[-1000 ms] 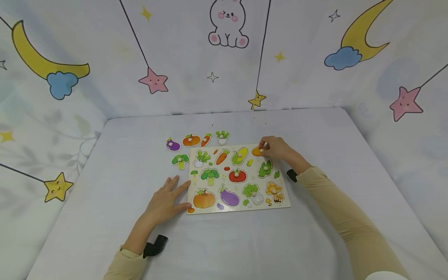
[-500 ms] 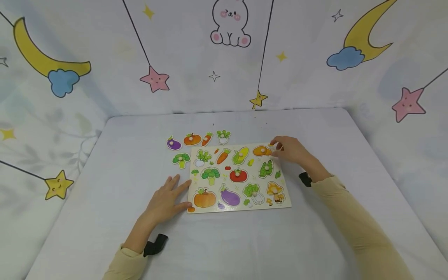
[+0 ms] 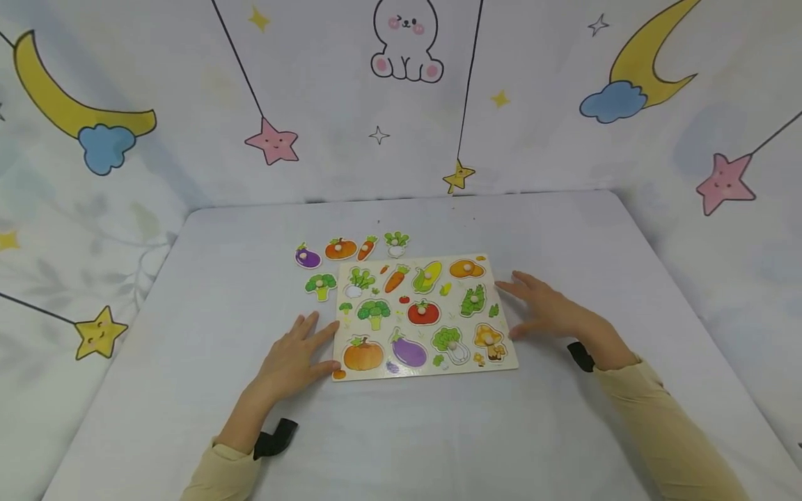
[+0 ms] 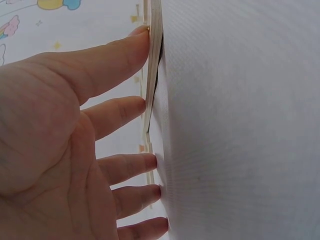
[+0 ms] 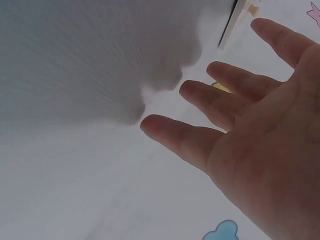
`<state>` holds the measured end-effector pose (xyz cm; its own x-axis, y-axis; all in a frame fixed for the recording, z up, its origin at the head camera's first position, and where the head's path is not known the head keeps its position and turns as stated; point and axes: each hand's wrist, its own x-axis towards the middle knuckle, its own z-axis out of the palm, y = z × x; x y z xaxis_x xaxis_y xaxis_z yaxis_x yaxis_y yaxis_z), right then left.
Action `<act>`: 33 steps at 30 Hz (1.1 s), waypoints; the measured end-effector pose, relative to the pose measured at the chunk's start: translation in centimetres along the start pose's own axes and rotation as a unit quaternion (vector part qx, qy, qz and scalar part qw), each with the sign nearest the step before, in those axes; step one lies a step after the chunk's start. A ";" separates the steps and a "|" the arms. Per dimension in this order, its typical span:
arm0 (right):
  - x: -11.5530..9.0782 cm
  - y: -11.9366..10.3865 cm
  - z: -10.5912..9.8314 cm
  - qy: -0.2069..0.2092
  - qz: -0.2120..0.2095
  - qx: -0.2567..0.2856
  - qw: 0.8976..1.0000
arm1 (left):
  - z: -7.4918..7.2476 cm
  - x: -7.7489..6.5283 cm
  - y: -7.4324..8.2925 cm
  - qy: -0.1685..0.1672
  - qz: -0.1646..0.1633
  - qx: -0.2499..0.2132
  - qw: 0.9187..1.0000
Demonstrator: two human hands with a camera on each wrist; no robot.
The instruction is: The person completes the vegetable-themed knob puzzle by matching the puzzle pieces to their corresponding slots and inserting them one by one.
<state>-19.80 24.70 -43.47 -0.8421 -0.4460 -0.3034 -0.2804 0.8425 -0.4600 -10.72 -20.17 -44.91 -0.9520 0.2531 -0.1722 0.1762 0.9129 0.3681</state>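
A wooden vegetable puzzle board [image 3: 385,332] lies flat on the white table. Spread along its left edge, my left hand [image 3: 289,365] touches it with the thumb and forefinger; in the left wrist view those fingertips [image 4: 137,105] meet the board's edge [image 4: 154,55]. Just right of the board hovers my right hand [image 3: 551,309], fingers loosely spread, holding nothing. Knobbed pieces sit in the board: a potato [image 3: 460,270], corn [image 3: 429,275], a tomato [image 3: 422,313], a leafy cabbage [image 3: 447,341], a mushroom [image 3: 487,338] and a green vegetable [image 3: 471,302].
Beyond the board's upper left lie loose knobbed pieces: an eggplant [image 3: 308,257], a pumpkin [image 3: 341,250], a carrot [image 3: 366,249], a radish [image 3: 396,245] and broccoli [image 3: 320,285]. A printed cloth wall [image 3: 338,90] rises behind the table.
My right hand has let go of the potato piece at the board's upper right and drawn back toward the right and nearer me. The left hand keeps its place at the board's edge.
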 end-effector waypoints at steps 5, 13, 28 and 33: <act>-0.1 0.2 0.5 -0.014 -0.016 0.000 1.000 | -0.1 -0.2 0.1 0.000 -0.002 -0.006 1.000; 0.3 0.3 0.8 -0.027 -0.013 -0.007 1.000 | -0.3 -0.4 0.1 -0.007 -0.010 -0.016 1.000; -0.1 0.3 0.5 -0.026 -0.009 0.013 1.000 | -4.8 3.6 -2.2 0.100 -0.081 -0.127 0.983; 0.1 0.4 0.7 -0.025 -0.008 0.012 1.000 | -5.3 6.4 -2.8 0.118 -0.104 -0.160 0.975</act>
<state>-19.65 24.79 -44.22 -0.8132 -0.4743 -0.3374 -0.2815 0.8278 -0.4853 -18.62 -22.81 -42.23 -0.9965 -0.0410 -0.0728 -0.0775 0.7805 0.6203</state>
